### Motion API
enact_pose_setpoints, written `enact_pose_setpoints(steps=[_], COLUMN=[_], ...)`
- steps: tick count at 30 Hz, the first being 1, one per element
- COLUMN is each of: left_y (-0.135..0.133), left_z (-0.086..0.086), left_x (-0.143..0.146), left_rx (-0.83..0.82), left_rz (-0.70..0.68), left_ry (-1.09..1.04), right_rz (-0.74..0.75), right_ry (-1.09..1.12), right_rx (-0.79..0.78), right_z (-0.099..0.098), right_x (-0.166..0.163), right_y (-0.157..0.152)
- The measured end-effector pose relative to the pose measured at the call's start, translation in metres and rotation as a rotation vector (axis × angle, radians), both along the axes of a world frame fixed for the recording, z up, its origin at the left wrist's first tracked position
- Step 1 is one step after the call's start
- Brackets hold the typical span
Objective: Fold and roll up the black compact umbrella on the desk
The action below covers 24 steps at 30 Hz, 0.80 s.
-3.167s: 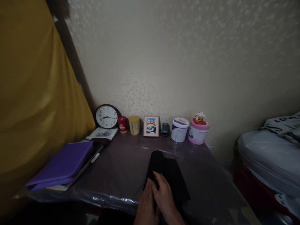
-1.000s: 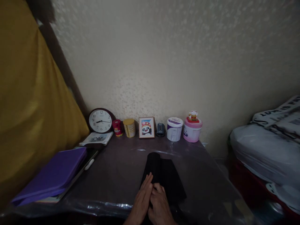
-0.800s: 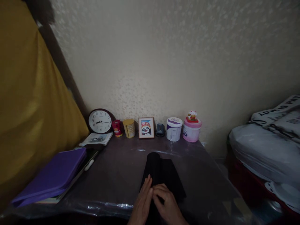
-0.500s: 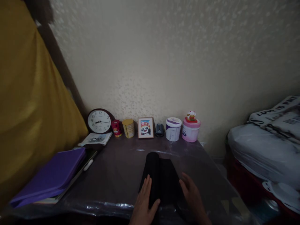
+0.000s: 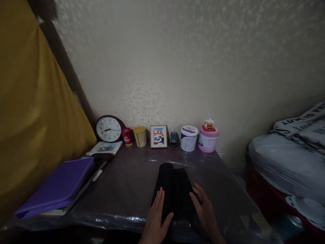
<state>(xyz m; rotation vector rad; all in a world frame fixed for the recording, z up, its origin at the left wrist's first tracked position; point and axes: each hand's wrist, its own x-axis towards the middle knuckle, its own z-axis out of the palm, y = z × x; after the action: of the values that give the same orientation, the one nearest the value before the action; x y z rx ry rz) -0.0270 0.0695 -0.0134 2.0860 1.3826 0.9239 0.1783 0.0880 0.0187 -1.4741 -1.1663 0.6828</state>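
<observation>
Right hand has come off the roll since a second ago and now sits at the right side of the black cloth; left hand is pretty much where it was. Only got the head view, so going off that.

Cloth's on the counter, a bit right of the middle and reaching toward the near edge: rolled up on its left, loose flap lying to the right. Left grip is spread, palm down over the roll, thumb out to the side. Right grip is half curled beside the flap; can't tell if it's pinching the fabric, too dark.

To do this bit well, I'd keep the left palm flat and light so the roll can't spring loose, and let the right work the flap's edge so it lies straight, no creases.

Count: one cloth, two hands. Along the far edge, left to right: one clock, one red tin, one yellow tin, one picture frame, one dark gadget, two tubs, one figurine on the pink one. Left edge: one purple folder, one white pen-like thing, some papers I can't count.
</observation>
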Motion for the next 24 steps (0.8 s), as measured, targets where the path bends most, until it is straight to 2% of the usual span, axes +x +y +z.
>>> enact_pose_setpoints(steps=[4, 9, 12, 18, 24], left_y=[-0.001, 0.000, 0.000, 0.000, 0.002], left_z=[-0.001, -0.003, -0.003, 0.001, -0.004], left_x=[0.000, -0.001, -0.001, 0.000, -0.001], left_rx=[0.000, 0.007, -0.020, -0.051, -0.013], left_rz=[0.001, -0.003, -0.003, -0.006, -0.003], left_ry=[0.002, 0.016, 0.027, 0.008, -0.010], right_rz=[0.029, 0.059, 0.008, 0.058, 0.155], right_ry=[0.065, 0.283, 0.242, 0.106, -0.035], right_rx=[-0.071, -0.204, -0.240, 0.000, 0.089], right_z=[0.000, -0.013, -0.019, -0.013, -0.008], right_x=[-0.013, -0.033, -0.041, -0.052, -0.067], right_y=[-0.007, -0.010, -0.009, -0.001, 0.005])
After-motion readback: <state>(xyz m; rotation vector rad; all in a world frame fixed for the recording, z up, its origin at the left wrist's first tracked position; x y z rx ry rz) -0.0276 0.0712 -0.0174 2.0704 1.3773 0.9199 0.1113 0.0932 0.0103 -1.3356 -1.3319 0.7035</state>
